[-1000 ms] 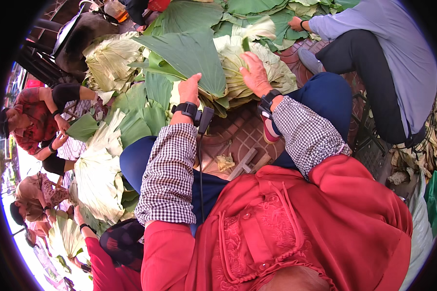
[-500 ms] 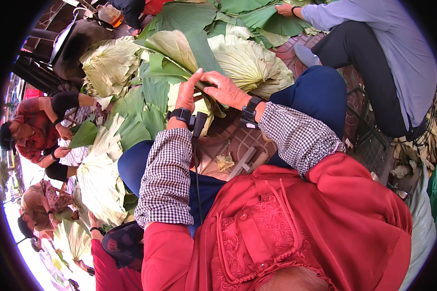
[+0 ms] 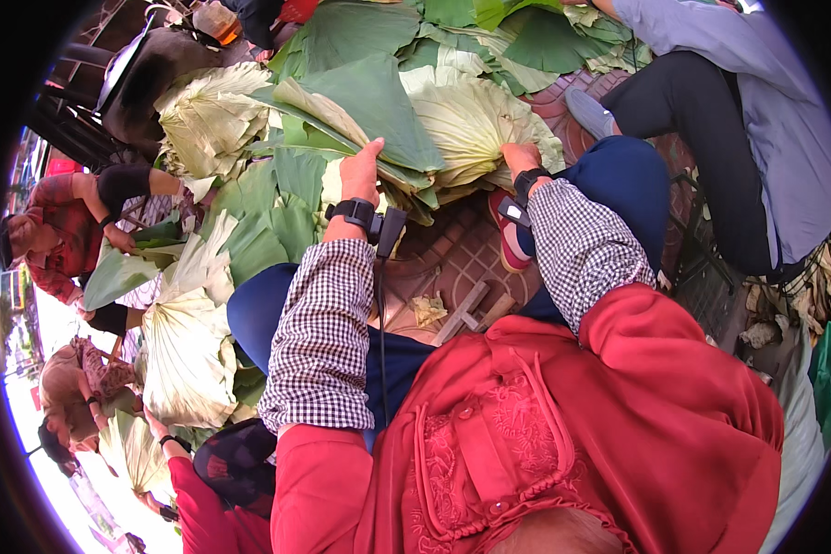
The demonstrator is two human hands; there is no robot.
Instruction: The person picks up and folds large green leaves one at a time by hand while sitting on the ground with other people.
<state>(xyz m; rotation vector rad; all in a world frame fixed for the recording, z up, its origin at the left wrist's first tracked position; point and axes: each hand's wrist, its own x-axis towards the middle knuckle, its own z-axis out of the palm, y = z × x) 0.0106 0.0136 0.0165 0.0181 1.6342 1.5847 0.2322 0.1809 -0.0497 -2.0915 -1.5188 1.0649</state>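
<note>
My left hand (image 3: 360, 174) is closed on the near edge of a folded bundle of lotus leaves (image 3: 337, 115), with its thumb on top. A broad green lotus leaf (image 3: 379, 102) lies over the bundle, reaching to the right. My right hand (image 3: 523, 159) is curled against the near right part of a stack of pale, dry lotus leaves (image 3: 471, 115), with fingertips on the ribbed top leaf. Part of its fingers is hidden. Each wrist has a black strap on it.
More green leaves (image 3: 258, 217) and a pale leaf pile (image 3: 189, 355) spread to the left. A person in a grey shirt (image 3: 766, 111) sits at the right; others handle leaves at the left. Small wooden pieces (image 3: 466, 309) lie on the brick paving (image 3: 443, 258) between my knees.
My hands were together on the folded leaves; now my right hand has moved right to the pale stack. The broad green leaf has come down over the bundle. My left hand stays on the bundle.
</note>
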